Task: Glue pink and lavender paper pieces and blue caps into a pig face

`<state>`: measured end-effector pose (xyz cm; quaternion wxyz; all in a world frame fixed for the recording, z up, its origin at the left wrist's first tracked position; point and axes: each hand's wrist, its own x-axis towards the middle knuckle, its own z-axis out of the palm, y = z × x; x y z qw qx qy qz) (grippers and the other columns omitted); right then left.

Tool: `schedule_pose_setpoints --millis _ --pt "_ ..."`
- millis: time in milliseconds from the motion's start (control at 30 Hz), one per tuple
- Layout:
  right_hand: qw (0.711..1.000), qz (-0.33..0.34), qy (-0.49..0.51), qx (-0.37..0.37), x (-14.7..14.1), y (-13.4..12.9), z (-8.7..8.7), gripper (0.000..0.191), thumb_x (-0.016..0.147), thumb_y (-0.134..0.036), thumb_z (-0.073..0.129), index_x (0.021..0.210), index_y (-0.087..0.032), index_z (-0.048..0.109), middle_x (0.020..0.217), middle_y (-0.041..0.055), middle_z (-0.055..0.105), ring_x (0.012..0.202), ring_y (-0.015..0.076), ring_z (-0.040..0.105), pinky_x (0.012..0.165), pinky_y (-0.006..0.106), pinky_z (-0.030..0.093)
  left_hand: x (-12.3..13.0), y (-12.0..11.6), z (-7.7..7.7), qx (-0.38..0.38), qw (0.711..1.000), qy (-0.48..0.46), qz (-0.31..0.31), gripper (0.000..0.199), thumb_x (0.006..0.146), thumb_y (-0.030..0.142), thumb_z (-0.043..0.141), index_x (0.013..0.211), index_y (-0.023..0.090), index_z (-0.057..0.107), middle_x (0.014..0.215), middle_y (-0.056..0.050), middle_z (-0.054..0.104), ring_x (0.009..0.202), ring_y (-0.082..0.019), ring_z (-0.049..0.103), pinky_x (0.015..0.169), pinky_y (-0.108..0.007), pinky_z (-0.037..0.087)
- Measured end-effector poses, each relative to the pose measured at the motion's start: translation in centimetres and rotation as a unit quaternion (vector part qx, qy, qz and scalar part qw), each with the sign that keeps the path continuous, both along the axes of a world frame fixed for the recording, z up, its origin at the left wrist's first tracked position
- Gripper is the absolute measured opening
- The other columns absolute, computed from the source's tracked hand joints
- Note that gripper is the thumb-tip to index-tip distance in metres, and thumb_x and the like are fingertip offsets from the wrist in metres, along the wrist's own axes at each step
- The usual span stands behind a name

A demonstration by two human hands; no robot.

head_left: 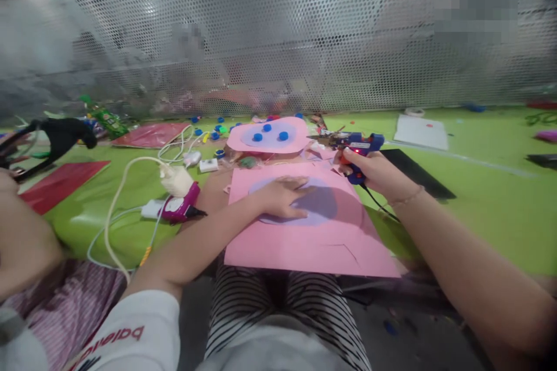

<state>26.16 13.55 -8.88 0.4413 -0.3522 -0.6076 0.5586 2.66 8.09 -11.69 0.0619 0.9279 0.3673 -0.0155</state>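
A pink sheet (270,249) lies at the table's front edge, with a lavender rounded piece (322,206) on it. My left hand (282,197) rests flat on the lavender piece, fingers spread. To the right, my right hand (363,168) is wrapped round the grip of a blue glue gun (359,144) with a small red light; its nozzle points left over the table. Behind the sheet sits a pink cut-out (237,138) bearing a lavender shape and three blue caps (283,135).
A power strip plug (176,181) and a magenta tool (180,203) with cables lie left on the green table (491,185). Also there are a black sheet (418,174), a white sheet (421,131), a green bottle (108,120) and red sheets (63,185). A person sits at left.
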Motion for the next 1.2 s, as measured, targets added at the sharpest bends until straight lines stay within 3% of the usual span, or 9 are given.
schedule_pose_setpoints --millis 200,500,700,833,1000,1100,1200 --pt "1.000 -0.005 0.001 -0.009 0.1 0.1 -0.1 0.029 0.069 -0.047 0.069 0.072 -0.019 0.063 0.070 0.0013 0.057 0.050 0.0071 0.041 0.057 0.027 0.043 0.0 0.0 -0.1 0.020 1.000 0.000 -0.022 0.074 0.084 0.056 0.038 0.145 0.021 0.015 0.152 -0.011 0.010 0.140 -0.025 0.011 0.112 -0.047 -0.001" --pt "1.000 -0.011 0.005 -0.023 -0.2 0.1 0.0 0.031 0.066 -0.048 0.072 0.072 -0.019 0.063 0.072 0.0005 0.058 0.049 0.0056 0.041 0.056 0.025 0.043 0.1 0.0 0.0 0.000 1.000 -0.003 -0.027 0.074 0.085 0.061 0.032 0.145 0.021 0.014 0.153 -0.009 0.009 0.140 -0.023 0.010 0.111 -0.047 -0.003" --pt "1.000 -0.011 -0.005 -0.024 -0.2 0.0 0.0 0.032 0.067 -0.050 0.071 0.072 -0.020 0.063 0.062 -0.0006 0.053 0.051 0.0087 0.041 0.056 0.027 0.043 0.3 0.0 0.2 0.006 1.000 -0.019 -0.019 0.073 0.085 0.061 0.030 0.145 0.022 0.014 0.153 -0.009 0.007 0.140 -0.022 0.008 0.111 -0.047 -0.004" --pt "1.000 -0.012 0.006 -0.013 -0.2 0.0 0.3 0.031 0.066 -0.049 0.071 0.070 -0.019 0.062 0.063 0.0000 0.052 0.050 0.0081 0.039 0.053 0.027 0.042 0.4 0.4 0.2 -0.049 0.999 0.000 -0.024 0.076 0.084 0.063 0.028 0.145 0.020 0.013 0.152 -0.009 0.012 0.140 -0.020 0.010 0.111 -0.047 0.000" --pt "1.000 -0.013 0.023 -0.010 0.0 0.0 0.2 0.030 0.068 -0.046 0.071 0.072 -0.019 0.061 0.064 -0.0006 0.052 0.050 0.0071 0.039 0.050 0.025 0.037 -0.4 0.3 1.2 -0.021 0.999 -0.021 -0.027 0.085 0.080 0.064 0.038 0.146 0.021 0.007 0.153 -0.010 0.002 0.140 -0.025 0.003 0.110 -0.049 -0.006" --pt "0.999 -0.010 0.034 0.003 0.3 0.0 0.3 0.028 0.070 -0.044 0.070 0.070 -0.018 0.060 0.063 -0.0007 0.051 0.050 0.0069 0.038 0.050 0.025 0.035 -1.7 0.4 2.3 -0.029 0.997 -0.059 0.044 0.071 0.087 0.055 0.032 0.146 0.025 0.006 0.153 -0.005 0.010 0.140 -0.024 0.009 0.112 -0.046 0.004" --pt "0.999 -0.022 0.036 0.002 0.5 0.2 0.4 0.029 0.069 -0.044 0.070 0.071 -0.017 0.060 0.065 0.0003 0.053 0.051 0.0074 0.039 0.049 0.025 0.035 -3.0 0.9 2.8 -0.019 0.977 -0.059 0.206 0.074 0.080 0.053 0.045 0.142 0.019 0.022 0.145 -0.013 0.032 0.131 -0.031 0.030 0.105 -0.045 0.025"
